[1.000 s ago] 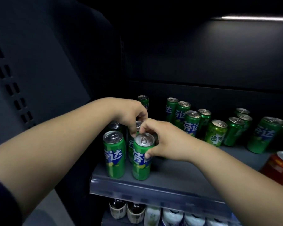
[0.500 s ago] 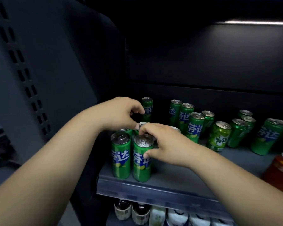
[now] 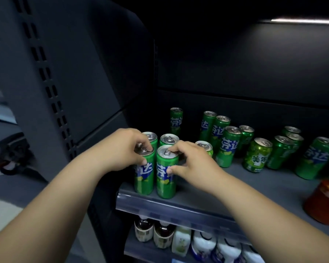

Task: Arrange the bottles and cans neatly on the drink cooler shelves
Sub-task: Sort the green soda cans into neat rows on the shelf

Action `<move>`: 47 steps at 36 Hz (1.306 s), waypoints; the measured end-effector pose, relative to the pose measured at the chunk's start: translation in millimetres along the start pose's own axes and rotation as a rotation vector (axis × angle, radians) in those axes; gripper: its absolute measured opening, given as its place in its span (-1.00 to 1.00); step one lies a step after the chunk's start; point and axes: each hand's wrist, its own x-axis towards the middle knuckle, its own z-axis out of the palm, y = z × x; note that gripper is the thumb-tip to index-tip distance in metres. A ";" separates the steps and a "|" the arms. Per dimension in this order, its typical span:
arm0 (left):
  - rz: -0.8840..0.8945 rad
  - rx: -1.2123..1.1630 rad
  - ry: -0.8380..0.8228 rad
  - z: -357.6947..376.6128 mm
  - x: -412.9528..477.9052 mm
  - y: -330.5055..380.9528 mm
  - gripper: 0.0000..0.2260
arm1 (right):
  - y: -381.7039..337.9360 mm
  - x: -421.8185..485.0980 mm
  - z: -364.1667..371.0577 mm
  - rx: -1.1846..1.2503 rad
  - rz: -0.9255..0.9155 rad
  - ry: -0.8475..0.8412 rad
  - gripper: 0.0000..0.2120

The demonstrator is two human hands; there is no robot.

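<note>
On the shelf, tall green cans

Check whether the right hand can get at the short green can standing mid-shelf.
Probably yes. The right hand is busy gripping a front-row can, but once it lets go, the shelf in front of the short green can lies bare; only a tall can stands close beside it.
</note>
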 end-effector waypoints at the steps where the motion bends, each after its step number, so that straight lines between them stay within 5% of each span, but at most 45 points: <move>1: -0.005 -0.025 -0.007 -0.9 0.0 0.2 -0.68 | -1.1 0.5 1.2 0.010 0.003 0.006 -0.56; 12: -0.065 0.003 -0.081 -8.6 0.9 7.3 -0.68 | -7.0 -4.7 7.0 0.039 0.029 -0.018 -0.57; 21: -0.073 -0.047 -0.001 -27.6 17.4 9.1 -0.89 | -7.0 10.0 -23.3 0.061 0.071 -0.041 -0.49; 27: -0.126 -0.006 -0.090 -33.1 52.6 -2.6 -0.73 | -5.2 43.4 -39.2 0.117 0.159 0.020 -0.60; 33: -0.119 0.011 -0.205 -20.5 71.8 -4.9 -0.70 | 0.2 59.9 -23.7 0.192 0.255 -0.102 -0.59; 47: -0.184 0.026 -0.107 2.0 84.6 -11.2 -0.81 | 6.5 56.8 -19.9 0.092 0.280 -0.166 -0.60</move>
